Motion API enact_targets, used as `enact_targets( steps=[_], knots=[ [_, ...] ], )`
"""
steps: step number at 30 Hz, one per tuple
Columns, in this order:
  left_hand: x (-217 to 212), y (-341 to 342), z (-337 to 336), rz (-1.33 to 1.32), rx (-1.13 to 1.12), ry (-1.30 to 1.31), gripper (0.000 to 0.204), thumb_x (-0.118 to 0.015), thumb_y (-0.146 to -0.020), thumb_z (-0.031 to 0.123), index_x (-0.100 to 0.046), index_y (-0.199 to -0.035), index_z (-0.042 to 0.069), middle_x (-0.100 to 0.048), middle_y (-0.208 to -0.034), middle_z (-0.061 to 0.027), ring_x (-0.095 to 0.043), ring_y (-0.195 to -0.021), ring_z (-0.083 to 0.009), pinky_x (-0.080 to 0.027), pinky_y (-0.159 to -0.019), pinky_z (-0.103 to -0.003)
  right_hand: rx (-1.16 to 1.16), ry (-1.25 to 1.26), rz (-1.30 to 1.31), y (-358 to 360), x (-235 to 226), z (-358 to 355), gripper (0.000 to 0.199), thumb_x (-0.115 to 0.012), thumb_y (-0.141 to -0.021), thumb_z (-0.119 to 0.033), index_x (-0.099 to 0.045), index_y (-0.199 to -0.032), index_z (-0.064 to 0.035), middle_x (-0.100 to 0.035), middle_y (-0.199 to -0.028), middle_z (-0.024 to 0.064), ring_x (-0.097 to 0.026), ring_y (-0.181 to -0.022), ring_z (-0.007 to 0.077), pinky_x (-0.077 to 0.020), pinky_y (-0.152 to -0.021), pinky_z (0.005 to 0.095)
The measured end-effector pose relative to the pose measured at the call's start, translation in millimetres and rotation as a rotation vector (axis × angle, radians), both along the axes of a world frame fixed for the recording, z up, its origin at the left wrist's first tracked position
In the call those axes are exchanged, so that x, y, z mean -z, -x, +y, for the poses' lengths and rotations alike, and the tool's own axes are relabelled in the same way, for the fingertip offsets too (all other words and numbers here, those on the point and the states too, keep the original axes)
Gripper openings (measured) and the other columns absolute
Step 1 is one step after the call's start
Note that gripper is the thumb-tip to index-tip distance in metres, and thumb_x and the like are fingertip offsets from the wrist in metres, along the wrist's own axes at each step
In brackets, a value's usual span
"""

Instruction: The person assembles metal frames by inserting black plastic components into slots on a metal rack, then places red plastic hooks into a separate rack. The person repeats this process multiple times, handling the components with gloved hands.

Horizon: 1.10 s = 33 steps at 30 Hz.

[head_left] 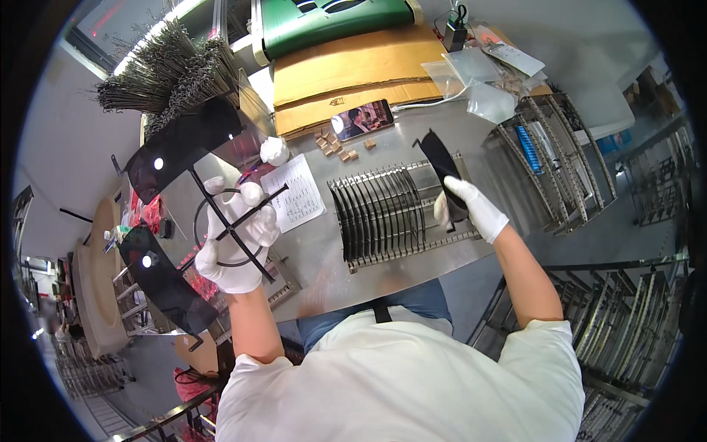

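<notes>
Gripping dark curved lens (442,166) with gloved right hand (471,210), fingers closed round lower edge, lens rising above fingertips over slotted wire rack (383,214). Left hand (236,239) closed on black cross-shaped frame (234,221) carrying two dark lenses, one beyond fingers, one below wrist. Lens likely light, thin, stiff, smooth, scratch-prone; best held by edges, not faces.
</notes>
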<state>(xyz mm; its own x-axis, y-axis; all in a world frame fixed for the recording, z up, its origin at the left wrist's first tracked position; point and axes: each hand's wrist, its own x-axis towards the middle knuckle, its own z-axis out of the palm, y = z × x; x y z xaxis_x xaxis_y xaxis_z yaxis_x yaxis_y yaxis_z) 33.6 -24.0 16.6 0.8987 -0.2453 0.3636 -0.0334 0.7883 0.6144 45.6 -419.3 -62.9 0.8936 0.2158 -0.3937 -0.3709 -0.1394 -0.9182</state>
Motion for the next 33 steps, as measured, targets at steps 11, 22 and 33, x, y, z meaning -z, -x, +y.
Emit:
enact_targets(
  steps=[11,22,33],
  knots=[
    [7.3,4.8,-11.3,0.046,-0.078,-0.114,0.084,-0.077,-0.082,0.036,-0.038,-0.153,0.016,-0.055,-0.131,-0.0182,-0.059,-0.088,-0.027,-0.049,-0.071,-0.032,-0.153,0.202,0.152,-6.5,47.3,19.7,0.058,-0.047,-0.103,-0.055,-0.057,-0.136,-0.008,-0.07,-0.109,0.014,-0.07,-0.083,0.0225,-0.0582,-0.066,0.0361],
    [13.7,0.9,-5.7,0.019,0.001,-0.119,0.084,-0.075,-0.084,0.033,-0.034,-0.155,0.015,-0.054,-0.134,-0.0204,-0.06,-0.103,-0.029,-0.052,-0.077,-0.035,-0.247,0.786,-0.183,0.5,47.1,24.7,0.081,-0.03,-0.105,-0.065,-0.026,-0.162,-0.0075,-0.07,-0.1,0.0327,-0.071,-0.082,0.0422,-0.0558,-0.077,0.0522],
    [24.0,17.1,-49.5,0.3,0.571,-0.175,0.09,-0.06,-0.087,0.066,-0.039,-0.14,-0.004,-0.061,-0.116,-0.031,-0.071,-0.091,-0.041,-0.06,-0.079,-0.043,-0.068,0.888,-1.325,7.5,-73.8,84.0,0.101,-0.079,-0.081,-0.045,-0.031,-0.159,-0.0014,-0.065,-0.118,0.0224,-0.066,-0.103,0.0357,-0.056,-0.085,0.0433]
  ],
)
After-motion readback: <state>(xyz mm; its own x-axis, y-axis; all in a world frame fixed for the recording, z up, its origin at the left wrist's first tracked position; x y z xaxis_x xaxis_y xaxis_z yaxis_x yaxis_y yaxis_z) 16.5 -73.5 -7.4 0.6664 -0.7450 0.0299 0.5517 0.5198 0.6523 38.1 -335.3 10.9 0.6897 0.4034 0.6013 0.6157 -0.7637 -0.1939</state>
